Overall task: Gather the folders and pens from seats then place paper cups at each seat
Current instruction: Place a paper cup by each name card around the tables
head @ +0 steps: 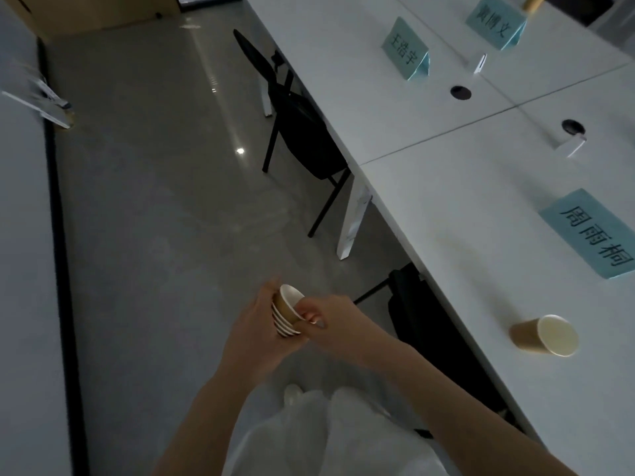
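- The left hand [256, 333] is curled round a short stack of nested paper cups [287, 314], gripping it from the left and below, mouths tilted up and to the right.
- The right hand [331, 319] pinches the top cup of the stack at its rim and wall, fingertips [311, 317] bent onto it.
- Both hands are over the floor [154, 218], in front of the person's body, left of the table [464, 207] and not touching it.
- One cup [544, 334] stands on the table near its front edge, at the nearest seat, just below a blue name card [592, 233].
- The table edge runs diagonally from upper middle to lower right; the floor strip between it and the pale wall [20, 269] on the left is wide.
- Two black folding chairs are tucked under the table edge: one far [302, 128], one near [422, 314] just right of the hands.
- Two more name cards stand further up the table [407, 51] [496, 22], with two round cable holes [460, 92] [572, 127] between them and the near card.
- A brown cardboard box [96, 12] sits at the top left; pale clothing [326, 434] fills the bottom.
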### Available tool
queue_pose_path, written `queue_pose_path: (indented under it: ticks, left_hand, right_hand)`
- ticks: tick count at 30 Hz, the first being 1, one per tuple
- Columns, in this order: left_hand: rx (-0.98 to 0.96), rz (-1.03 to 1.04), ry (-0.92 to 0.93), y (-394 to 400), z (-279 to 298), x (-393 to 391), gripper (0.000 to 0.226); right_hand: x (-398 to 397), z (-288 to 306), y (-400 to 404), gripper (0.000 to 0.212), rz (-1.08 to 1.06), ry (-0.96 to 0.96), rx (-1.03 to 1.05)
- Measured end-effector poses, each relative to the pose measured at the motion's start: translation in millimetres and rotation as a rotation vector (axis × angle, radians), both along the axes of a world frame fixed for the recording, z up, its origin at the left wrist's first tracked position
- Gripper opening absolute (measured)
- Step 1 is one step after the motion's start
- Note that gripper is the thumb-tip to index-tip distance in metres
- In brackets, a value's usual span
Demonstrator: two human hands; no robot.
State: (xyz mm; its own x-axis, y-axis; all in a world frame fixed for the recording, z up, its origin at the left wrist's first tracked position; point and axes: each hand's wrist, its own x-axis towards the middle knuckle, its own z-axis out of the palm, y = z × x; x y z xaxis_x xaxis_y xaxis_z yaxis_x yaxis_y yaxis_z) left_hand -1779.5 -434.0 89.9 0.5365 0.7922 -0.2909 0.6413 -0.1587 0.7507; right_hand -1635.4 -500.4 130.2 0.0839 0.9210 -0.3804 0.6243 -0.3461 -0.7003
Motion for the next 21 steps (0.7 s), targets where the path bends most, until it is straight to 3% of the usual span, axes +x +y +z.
queue_pose_path:
  ticks: [6,15,21]
  left_hand:
    - [-0.099,0.073,0.006,63.8,-5.4,8.4,0.068]
    - [0.026,0.136,0.075,202.1,-6.8,73.7,0.073]
    - [0.016,0.160,0.102,314.0,0.9,144.9,0.083]
  right_hand:
    - [12.2,-3.7,68.1,0.024,-0.085,-0.046,0.017]
    - [133.0,-24.7,181.6,0.012,-0.503,0.025,0.088]
    - [238.5,-44.9,284.8,0.022,-0.558,-0.116,0.037]
